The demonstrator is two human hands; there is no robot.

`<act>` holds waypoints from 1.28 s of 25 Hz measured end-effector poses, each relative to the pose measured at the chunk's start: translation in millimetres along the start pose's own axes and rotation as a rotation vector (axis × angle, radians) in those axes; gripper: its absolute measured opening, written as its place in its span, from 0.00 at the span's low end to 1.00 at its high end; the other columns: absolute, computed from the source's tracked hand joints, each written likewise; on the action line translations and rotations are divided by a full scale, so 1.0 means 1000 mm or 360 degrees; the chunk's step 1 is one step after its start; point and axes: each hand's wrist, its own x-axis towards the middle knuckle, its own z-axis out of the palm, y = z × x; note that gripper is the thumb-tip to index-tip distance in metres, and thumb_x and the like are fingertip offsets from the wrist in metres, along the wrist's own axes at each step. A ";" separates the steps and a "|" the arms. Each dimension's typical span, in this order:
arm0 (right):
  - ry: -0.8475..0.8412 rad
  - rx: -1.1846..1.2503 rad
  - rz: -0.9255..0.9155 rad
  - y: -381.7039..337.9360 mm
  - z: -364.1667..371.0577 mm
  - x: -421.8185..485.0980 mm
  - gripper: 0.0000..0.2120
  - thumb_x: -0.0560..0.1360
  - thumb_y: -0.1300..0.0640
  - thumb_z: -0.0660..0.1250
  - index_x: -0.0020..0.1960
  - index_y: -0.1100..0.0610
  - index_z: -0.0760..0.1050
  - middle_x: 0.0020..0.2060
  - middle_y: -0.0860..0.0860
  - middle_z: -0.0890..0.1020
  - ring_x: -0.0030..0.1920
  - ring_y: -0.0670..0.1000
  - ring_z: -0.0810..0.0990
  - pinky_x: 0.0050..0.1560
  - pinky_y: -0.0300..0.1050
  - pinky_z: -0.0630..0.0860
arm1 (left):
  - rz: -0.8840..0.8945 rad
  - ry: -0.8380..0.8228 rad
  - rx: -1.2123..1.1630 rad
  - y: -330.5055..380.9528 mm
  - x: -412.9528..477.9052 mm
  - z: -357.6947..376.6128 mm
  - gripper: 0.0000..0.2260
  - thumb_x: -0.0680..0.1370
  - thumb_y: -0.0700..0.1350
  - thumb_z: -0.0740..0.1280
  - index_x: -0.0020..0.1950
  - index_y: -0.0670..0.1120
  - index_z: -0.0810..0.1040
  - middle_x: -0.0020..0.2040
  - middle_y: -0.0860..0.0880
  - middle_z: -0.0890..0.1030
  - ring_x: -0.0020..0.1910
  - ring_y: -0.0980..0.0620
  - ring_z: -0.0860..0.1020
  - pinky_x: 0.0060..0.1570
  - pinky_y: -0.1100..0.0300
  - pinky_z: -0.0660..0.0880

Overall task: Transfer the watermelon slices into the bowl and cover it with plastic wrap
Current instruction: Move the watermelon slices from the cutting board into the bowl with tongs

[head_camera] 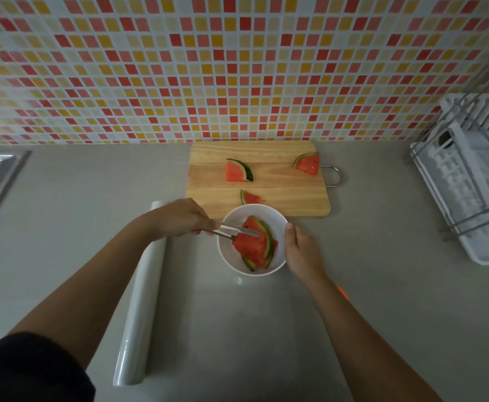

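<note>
Three watermelon slices [238, 170] on the wooden cutting board [281, 198]; others in the white bowl [279, 227].

Left hand [179, 217] is closed on metal tongs [231, 232], whose tips clamp a slice [252, 245] inside the bowl. Right hand [301, 252] cups the bowl's right rim, thumb on its edge. Bowl sits on the grey countertop [382, 271], touching the board's near edge. Board slices: one centre-left, one at the far right corner [307, 163], one at the near edge [250, 197]. Plastic wrap roll [140, 300] lies left of the bowl, under the left forearm.
</note>
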 end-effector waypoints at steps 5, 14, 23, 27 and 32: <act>0.0009 -0.0060 0.0023 0.001 0.000 0.001 0.20 0.79 0.46 0.49 0.36 0.52 0.70 0.30 0.46 0.73 0.36 0.51 0.71 0.39 0.43 0.63 | -0.0107 -0.0100 0.0467 0.021 -0.031 -0.048 0.17 0.73 0.58 0.67 0.25 0.54 0.78 0.22 0.56 0.73 0.19 0.59 0.67 0.21 0.69 0.64; -0.0002 -0.0056 -0.0063 -0.001 -0.002 -0.001 0.18 0.80 0.48 0.51 0.33 0.48 0.66 0.27 0.43 0.73 0.31 0.38 0.72 0.30 0.30 0.62 | -0.0328 0.1116 -0.0053 0.009 0.057 -0.004 0.22 0.76 0.56 0.65 0.29 0.42 0.71 0.26 0.49 0.69 0.30 0.48 0.70 0.26 0.61 0.63; 0.0054 -0.0019 -0.0055 0.002 0.001 0.000 0.19 0.80 0.50 0.52 0.31 0.50 0.67 0.25 0.43 0.72 0.30 0.39 0.72 0.30 0.39 0.59 | -0.0328 0.1036 0.0946 0.083 0.104 0.006 0.13 0.80 0.50 0.60 0.43 0.41 0.75 0.40 0.45 0.75 0.36 0.49 0.74 0.25 0.60 0.63; 0.0097 -0.0047 -0.0096 0.002 0.001 0.001 0.17 0.80 0.52 0.53 0.32 0.49 0.66 0.24 0.41 0.70 0.29 0.46 0.69 0.32 0.40 0.57 | -0.0392 0.0887 0.1210 0.105 0.115 0.006 0.10 0.79 0.43 0.63 0.58 0.41 0.76 0.49 0.45 0.78 0.45 0.49 0.77 0.35 0.60 0.68; 0.0085 -0.0040 -0.0093 0.004 0.002 0.000 0.19 0.80 0.48 0.51 0.30 0.46 0.65 0.25 0.43 0.71 0.30 0.42 0.72 0.34 0.41 0.60 | -0.0224 0.0653 0.1549 0.090 0.105 -0.040 0.19 0.73 0.59 0.68 0.47 0.43 0.73 0.35 0.48 0.71 0.36 0.49 0.73 0.35 0.57 0.68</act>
